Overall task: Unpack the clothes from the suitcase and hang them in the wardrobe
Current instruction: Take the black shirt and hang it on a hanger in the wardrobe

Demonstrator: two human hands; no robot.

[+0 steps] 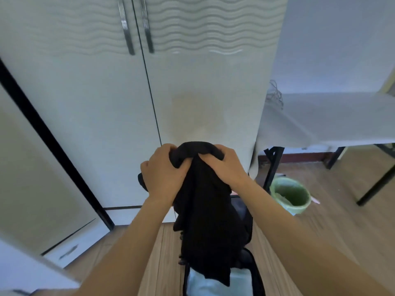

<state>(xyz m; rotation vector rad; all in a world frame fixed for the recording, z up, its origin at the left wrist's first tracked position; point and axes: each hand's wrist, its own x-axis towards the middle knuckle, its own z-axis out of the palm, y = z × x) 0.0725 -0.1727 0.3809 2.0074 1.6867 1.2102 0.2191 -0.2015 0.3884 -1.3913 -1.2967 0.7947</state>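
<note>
Both bare forearms reach forward from the bottom edge, and the left hand point(165, 169) and right hand point(222, 165) are clenched side by side on the bunched top of a black garment point(205, 221). It hangs with its long axis running straight down, the loose end pointing into the open suitcase point(245, 280) on the wood floor point(342, 221) below, where pale blue fabric point(213, 285) lies inside. Ahead stands the white wardrobe point(106, 114), its two doors closed. At right, beneath a cloth-covered table point(331, 120), a green-lined bin point(290, 194) holds something I cannot make out.
</note>
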